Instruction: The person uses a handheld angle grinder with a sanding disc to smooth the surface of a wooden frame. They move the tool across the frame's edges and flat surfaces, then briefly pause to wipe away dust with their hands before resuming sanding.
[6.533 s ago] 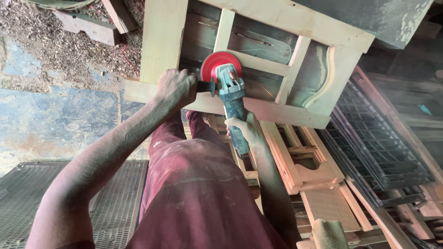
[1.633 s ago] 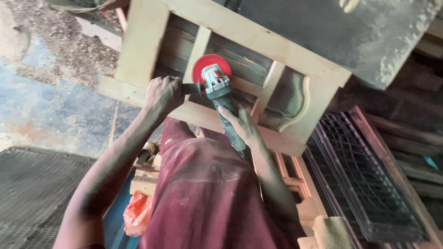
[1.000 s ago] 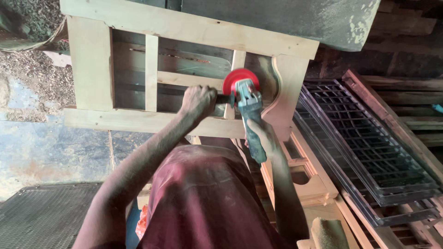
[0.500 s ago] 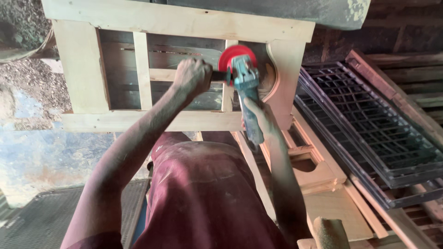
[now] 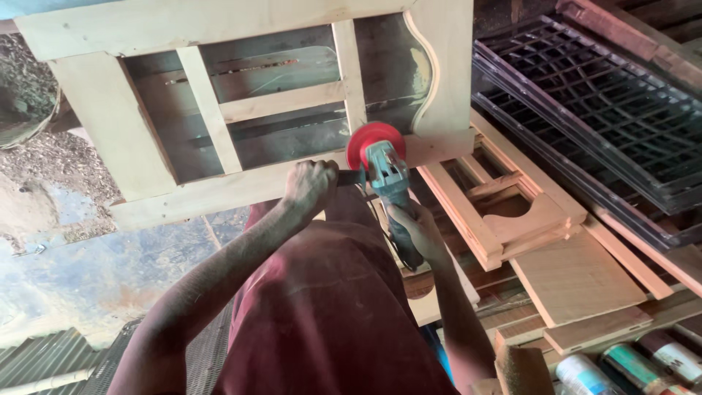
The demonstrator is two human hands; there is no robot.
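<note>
Hands (image 5: 310,183) (image 5: 413,228) grip teal grinder (image 5: 387,183) against wooden frame (image 5: 219,192).

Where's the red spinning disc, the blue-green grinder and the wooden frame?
red disc (image 5: 373,137), head view, on its upper red face.
grinder (image 5: 389,175), head view, on its blue-green body.
wooden frame (image 5: 219,190), head view, on its bottom rail.

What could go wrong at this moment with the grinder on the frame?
The red disc sits at the wooden frame rail's end, so it might catch the edge and kick. The left hand on the side handle is bare and close to the disc. The pale frame looks unclamped and may shift.
</note>
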